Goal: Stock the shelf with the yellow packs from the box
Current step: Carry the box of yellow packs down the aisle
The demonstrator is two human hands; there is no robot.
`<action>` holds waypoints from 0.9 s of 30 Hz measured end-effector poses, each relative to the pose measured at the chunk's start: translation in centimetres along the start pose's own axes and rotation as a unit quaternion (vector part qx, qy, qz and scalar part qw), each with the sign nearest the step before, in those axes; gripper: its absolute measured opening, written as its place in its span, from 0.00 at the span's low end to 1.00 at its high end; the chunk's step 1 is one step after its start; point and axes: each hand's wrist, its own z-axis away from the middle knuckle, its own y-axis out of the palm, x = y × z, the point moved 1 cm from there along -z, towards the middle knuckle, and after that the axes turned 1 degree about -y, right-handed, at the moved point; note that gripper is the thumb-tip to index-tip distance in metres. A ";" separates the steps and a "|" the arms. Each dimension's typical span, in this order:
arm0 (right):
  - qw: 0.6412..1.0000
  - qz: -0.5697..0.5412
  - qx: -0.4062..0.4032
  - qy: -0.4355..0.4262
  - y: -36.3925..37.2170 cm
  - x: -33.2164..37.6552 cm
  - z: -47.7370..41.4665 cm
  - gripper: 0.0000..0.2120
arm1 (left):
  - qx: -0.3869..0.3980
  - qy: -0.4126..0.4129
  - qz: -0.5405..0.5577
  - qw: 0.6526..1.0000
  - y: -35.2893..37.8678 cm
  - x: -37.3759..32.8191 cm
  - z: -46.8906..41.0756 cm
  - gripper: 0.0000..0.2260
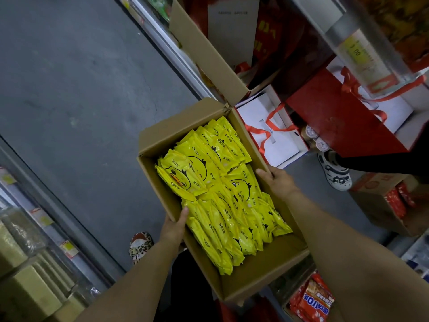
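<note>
carrying the open cardboard box (160,140) looks to be the step in hand. it hangs tilted above the floor, with the left hand (173,228) gripping the near part of its left wall and the right hand (279,181) gripping the right wall further along. the fingers (184,213) are clamped on cardboard, with the left thumb hooked over the rim; those under the walls are hidden. the yellow packs (220,196) all lie inside the box, stacked on edge in rows, and none are on a shelf yet.

to do this well, level the box so the loose upper packs do not slide. bring it close to the target shelf and rest it on something firm, which frees one hand to lift packs out a few at a time. which shelf is meant i cannot tell.

below is the grey floor (81,89) of a narrow aisle. shelving with price tags (67,248) runs on the left. on the right, a shelf rail (362,49) runs above red gift bags (336,122), a white bag (271,135) and a second carton (204,49). red snack packs (311,300) sit low on the right.
</note>
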 end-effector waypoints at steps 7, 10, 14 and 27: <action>1.000 -0.008 -0.008 0.010 -0.1 0.1 -0.2 0.30 | -0.005 -0.006 0.029 1.000 -0.1 0.1 -0.5 0.26; 1.000 0.012 -0.004 0.009 -0.4 0.4 0.2 0.29 | -0.011 -0.001 0.042 0.999 -0.2 0.0 -0.2 0.22; 0.998 0.055 -0.015 -0.012 -0.7 0.8 0.8 0.25 | 0.011 0.011 0.037 0.999 -0.7 0.2 0.3 0.19; 0.984 0.170 -0.043 -0.035 -0.7 3.7 1.7 0.21 | 0.022 0.016 0.003 1.000 -3.3 -2.1 1.2 0.16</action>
